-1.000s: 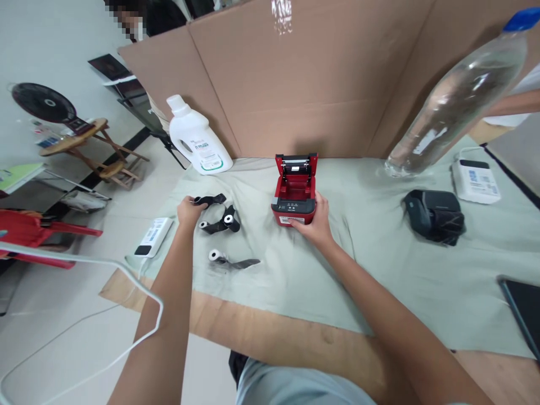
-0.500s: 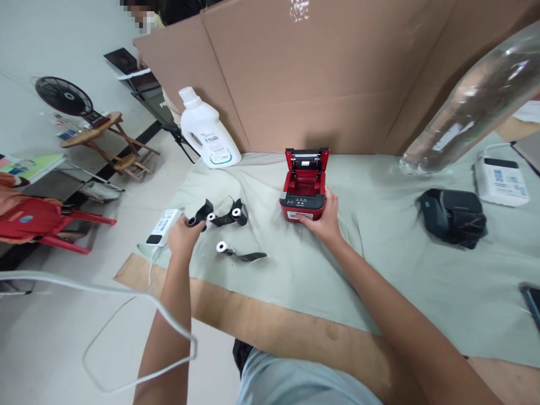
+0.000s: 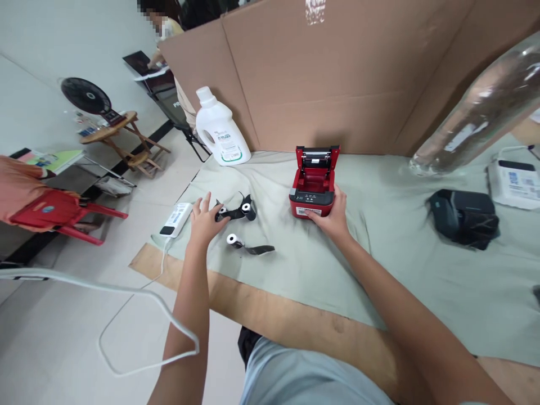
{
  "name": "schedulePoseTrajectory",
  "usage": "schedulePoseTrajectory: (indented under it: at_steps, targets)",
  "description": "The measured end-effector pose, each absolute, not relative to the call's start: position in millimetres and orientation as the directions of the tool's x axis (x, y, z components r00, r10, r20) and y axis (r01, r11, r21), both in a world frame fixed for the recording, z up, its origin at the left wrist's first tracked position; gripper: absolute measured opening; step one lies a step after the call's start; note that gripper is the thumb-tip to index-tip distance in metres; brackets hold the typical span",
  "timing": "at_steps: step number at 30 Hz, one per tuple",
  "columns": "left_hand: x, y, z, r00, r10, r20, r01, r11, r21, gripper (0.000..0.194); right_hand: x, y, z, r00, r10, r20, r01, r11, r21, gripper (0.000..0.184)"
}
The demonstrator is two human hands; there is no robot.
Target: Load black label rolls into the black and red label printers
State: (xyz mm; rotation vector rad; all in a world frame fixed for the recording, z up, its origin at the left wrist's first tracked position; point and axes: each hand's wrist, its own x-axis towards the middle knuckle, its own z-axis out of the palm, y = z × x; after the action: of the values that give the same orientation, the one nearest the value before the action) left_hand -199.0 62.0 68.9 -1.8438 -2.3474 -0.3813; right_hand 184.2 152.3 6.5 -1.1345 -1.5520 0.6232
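Observation:
A small red printer stands on the grey-green cloth with its lid up and its inside bare. My right hand grips its front right corner. My left hand hovers with fingers spread, touching black ribbon rolls on white cores that lie to the printer's left. One more ribbon roll lies nearer me, partly unwound.
A white detergent bottle stands by the cardboard wall. A white power strip lies at the cloth's left edge, its cable hanging off. A black printer, a white printer and a clear bottle are on the right. Another person sits beyond the cardboard.
My left hand has let go of the black ribbon it lifted and now rests spread over the rolls. The view has shifted left. My right hand stays on the red printer.

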Motion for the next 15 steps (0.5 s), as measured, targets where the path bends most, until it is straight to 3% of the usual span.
schedulePoseTrajectory:
  at_steps: [3, 6, 9, 13, 15]
  targets:
    - [-192.7, 71.3, 71.3, -0.259, 0.919, 0.297, 0.959, 0.208, 0.193, 0.022, 184.4, 152.4, 6.0, 0.023, 0.893, 0.449, 0.349, 0.414, -0.841, 0.108]
    - [-186.1, 76.0, 75.7, -0.352, 0.837, 0.418, 0.87, 0.128, 0.477, 0.021, 184.4, 153.2, 4.3, 0.02, 0.898, 0.44, 0.344, 0.407, -0.846, 0.111]
    - [-175.0, 81.3, 88.1, -0.434, 0.776, 0.457, 0.689, -0.041, 0.723, 0.037, 184.2, 153.8, 2.7, 0.017, 0.903, 0.429, 0.338, 0.398, -0.853, 0.114]
    - [-147.0, 95.8, 116.9, -0.334, 0.807, 0.487, 0.497, -0.289, 0.818, 0.049, 184.0, 153.3, 2.2, 0.025, 0.9, 0.434, 0.335, 0.402, -0.852, 0.114]
    - [-127.8, 105.4, 131.7, -0.233, 0.863, 0.448, 0.403, -0.334, 0.852, 0.055, 183.9, 152.6, 2.8, 0.018, 0.9, 0.435, 0.332, 0.405, -0.852, 0.113]
